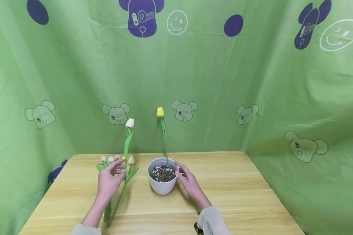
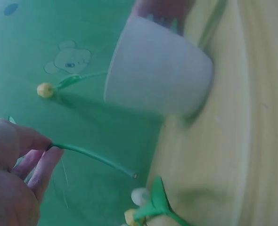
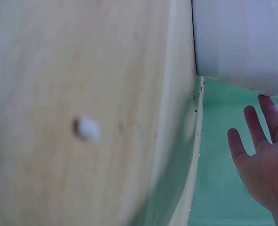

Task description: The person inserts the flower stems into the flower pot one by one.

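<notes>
My left hand (image 1: 109, 181) pinches the green stem of a pale pink-white tulip (image 1: 130, 123) and holds it upright, left of the pot. In the left wrist view the stem's cut lower end (image 2: 134, 175) hangs free. A white pot (image 1: 162, 187) of dark soil stands on the table, and a yellow tulip (image 1: 160, 112) rises from the soil. My right hand (image 1: 191, 184) touches the pot's right rim. Its fingers (image 3: 255, 125) look straight and spread in the right wrist view; the thumb is hidden there.
Several more tulips (image 1: 131, 160) in pale and yellow colours lie on the wooden table (image 1: 223, 195) beneath the left hand. A small white bit (image 3: 88, 128) lies on the table. Green printed curtain (image 1: 209, 81) hangs behind and along both sides.
</notes>
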`<state>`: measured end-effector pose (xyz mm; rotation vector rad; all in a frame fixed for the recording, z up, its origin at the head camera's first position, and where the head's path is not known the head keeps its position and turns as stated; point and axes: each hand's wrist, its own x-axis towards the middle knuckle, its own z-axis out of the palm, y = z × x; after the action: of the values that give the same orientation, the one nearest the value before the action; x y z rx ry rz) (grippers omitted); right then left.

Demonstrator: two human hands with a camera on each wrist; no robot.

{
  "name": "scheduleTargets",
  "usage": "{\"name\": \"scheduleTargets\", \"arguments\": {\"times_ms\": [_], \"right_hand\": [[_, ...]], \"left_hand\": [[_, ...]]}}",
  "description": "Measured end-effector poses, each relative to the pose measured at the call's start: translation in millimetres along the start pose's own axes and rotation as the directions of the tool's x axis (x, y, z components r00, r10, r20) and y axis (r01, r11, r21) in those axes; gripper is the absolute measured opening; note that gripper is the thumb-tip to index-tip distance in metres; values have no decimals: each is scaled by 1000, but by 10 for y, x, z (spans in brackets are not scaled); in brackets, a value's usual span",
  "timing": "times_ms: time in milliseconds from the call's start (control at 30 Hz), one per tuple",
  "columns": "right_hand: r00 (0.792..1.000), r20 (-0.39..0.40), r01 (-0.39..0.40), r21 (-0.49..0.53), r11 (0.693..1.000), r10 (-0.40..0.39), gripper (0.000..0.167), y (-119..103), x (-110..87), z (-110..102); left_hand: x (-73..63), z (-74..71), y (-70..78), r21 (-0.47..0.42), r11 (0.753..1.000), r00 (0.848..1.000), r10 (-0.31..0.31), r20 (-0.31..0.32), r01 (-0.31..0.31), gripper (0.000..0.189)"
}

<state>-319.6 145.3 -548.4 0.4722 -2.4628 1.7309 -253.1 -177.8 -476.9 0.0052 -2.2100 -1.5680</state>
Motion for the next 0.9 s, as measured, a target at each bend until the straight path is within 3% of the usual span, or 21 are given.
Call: {"name": "scheduleTargets", "arguments": {"times_ms": [133,600,800,900], "right_hand": [[1000,-1,11,2,1000,-11,48,-9,3,-4],[1000,0,11,1,1000,-11,49,-9,-4,-9],[1000,-2,10,8,1000,-10,48,2,7,-1],[1000,-1,5,9,1000,-5,49,-4,-2,4]], "left_hand": [[78,103,110,-48,998,999,32,-6,-33,46],[349,488,501,-196,979,998,60,20,-55,49],[510,671,570,-246,968,998,59,24,-51,49],[562,755,579,-232,969,995,92,34,-82,49]]}}
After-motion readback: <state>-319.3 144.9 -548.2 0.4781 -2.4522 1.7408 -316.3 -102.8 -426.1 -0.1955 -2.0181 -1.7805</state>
